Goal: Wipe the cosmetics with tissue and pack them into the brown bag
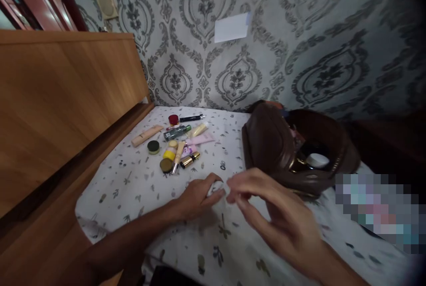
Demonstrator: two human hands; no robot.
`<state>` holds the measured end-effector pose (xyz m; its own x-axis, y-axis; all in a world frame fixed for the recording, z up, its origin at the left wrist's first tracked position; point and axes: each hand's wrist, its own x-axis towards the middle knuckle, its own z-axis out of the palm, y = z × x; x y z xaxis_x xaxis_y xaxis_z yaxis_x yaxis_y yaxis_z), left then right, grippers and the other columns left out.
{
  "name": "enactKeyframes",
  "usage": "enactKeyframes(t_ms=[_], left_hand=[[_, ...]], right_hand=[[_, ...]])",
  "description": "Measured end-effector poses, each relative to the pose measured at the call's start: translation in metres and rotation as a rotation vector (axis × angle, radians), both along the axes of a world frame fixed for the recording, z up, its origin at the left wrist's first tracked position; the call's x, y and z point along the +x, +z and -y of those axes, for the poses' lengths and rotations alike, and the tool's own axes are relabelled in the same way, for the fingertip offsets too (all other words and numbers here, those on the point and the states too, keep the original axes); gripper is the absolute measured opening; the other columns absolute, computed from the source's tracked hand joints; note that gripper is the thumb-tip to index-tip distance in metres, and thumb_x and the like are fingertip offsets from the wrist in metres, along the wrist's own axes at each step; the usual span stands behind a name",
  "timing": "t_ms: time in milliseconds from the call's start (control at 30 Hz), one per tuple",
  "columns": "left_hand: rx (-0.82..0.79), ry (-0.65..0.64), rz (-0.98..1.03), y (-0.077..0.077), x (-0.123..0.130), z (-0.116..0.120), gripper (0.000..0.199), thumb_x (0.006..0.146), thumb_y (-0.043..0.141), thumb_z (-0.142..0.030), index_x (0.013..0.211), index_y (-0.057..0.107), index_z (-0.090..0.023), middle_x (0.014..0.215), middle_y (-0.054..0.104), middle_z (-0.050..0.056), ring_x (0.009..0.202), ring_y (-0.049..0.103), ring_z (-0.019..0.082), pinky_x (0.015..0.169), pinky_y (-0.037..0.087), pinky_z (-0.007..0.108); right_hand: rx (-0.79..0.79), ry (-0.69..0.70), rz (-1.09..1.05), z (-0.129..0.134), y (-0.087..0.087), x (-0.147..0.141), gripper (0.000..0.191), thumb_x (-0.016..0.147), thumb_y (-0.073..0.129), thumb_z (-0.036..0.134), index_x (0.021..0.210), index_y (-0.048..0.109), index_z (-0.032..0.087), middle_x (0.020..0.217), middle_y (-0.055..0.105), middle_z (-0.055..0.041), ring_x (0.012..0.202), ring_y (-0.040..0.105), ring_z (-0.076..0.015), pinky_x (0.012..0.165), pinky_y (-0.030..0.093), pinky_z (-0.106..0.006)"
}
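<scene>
My left hand [201,195] is closed around a small whitish object [215,187] above the cloth, mostly covered by the fingers. Just right of it, my right hand [279,210] curves in with thumb and fingers apart, nothing visible between them. Beyond both hands lie several cosmetics: a gold and black lipstick-like tube [190,160], a beige tube [179,157], a dark-lidded jar [153,147], a pink tube [201,138], a green-capped bottle [177,132] and a peach tube [147,135]. A brown handbag [266,139] gapes beside my right hand, a white round item [317,160] inside.
A cloth with a leaf print [133,188] covers the surface. A wooden panel [66,77] borders it on the left, and a patterned wall [199,68] stands behind. At right lies a pixelated flat object [382,215].
</scene>
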<state>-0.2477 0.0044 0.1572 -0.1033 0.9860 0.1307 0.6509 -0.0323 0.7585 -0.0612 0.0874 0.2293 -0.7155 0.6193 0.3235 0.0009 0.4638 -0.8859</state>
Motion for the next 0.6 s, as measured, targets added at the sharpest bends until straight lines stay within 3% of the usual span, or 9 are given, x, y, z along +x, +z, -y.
enactKeyframes(t_ms=[100,233,333,433,533,600], left_hand=[[0.065,0.086,0.011,0.01,-0.004,-0.001,0.025,0.096,0.039,-0.038,0.096,0.057,-0.02,0.075,0.06,0.001,0.072,0.058,0.018,0.07,0.043,0.027],[0.127,0.189,-0.078,0.037,-0.039,-0.008,0.025,0.095,0.044,-0.036,0.086,0.058,-0.018,0.075,0.06,0.001,0.07,0.056,0.016,0.068,0.042,0.025],[0.106,0.293,-0.231,0.059,-0.094,-0.025,0.031,0.096,0.046,-0.042,0.094,0.064,-0.016,0.083,0.066,0.002,0.076,0.059,0.018,0.072,0.044,0.026],[0.015,0.557,-0.418,0.072,-0.161,-0.053,0.031,0.096,0.049,-0.038,0.102,0.067,-0.014,0.095,0.069,0.006,0.094,0.061,0.023,0.085,0.045,0.031],[-0.012,0.63,-0.424,0.07,-0.215,-0.083,0.031,0.098,0.045,-0.03,0.112,0.066,-0.013,0.115,0.067,0.011,0.109,0.06,0.027,0.094,0.045,0.036],[-0.031,0.617,-0.415,0.062,-0.237,-0.102,0.031,0.099,0.047,-0.031,0.119,0.064,-0.015,0.125,0.064,0.011,0.114,0.059,0.025,0.097,0.046,0.038]], right_hand=[[-0.2,-0.094,-0.027,-0.014,-0.022,-0.04,0.031,0.08,0.062,0.05,0.101,0.068,0.028,0.083,0.067,-0.008,0.068,0.065,-0.0218,0.056,0.052,-0.036],[-0.425,-0.074,0.021,-0.027,-0.063,-0.071,0.041,0.074,0.065,0.051,0.101,0.064,0.02,0.088,0.062,-0.0056,0.068,0.066,-0.0188,0.051,0.05,-0.028],[-0.443,-0.038,0.039,-0.026,-0.085,-0.078,0.044,0.075,0.065,0.055,0.102,0.063,0.02,0.087,0.061,-0.0045,0.066,0.067,-0.0179,0.051,0.05,-0.027],[-0.417,-0.036,0.029,-0.021,-0.099,-0.078,0.045,0.077,0.063,0.059,0.101,0.062,0.02,0.084,0.06,-0.0037,0.065,0.065,-0.0178,0.05,0.049,-0.027],[-0.372,-0.001,0.054,-0.017,-0.105,-0.076,0.04,0.082,0.06,0.056,0.102,0.062,0.022,0.08,0.06,-0.0027,0.065,0.065,-0.0181,0.051,0.049,-0.028],[-0.351,0.005,0.066,-0.017,-0.105,-0.075,0.035,0.084,0.059,0.054,0.101,0.063,0.023,0.08,0.06,-0.0026,0.065,0.064,-0.0183,0.052,0.049,-0.029]])
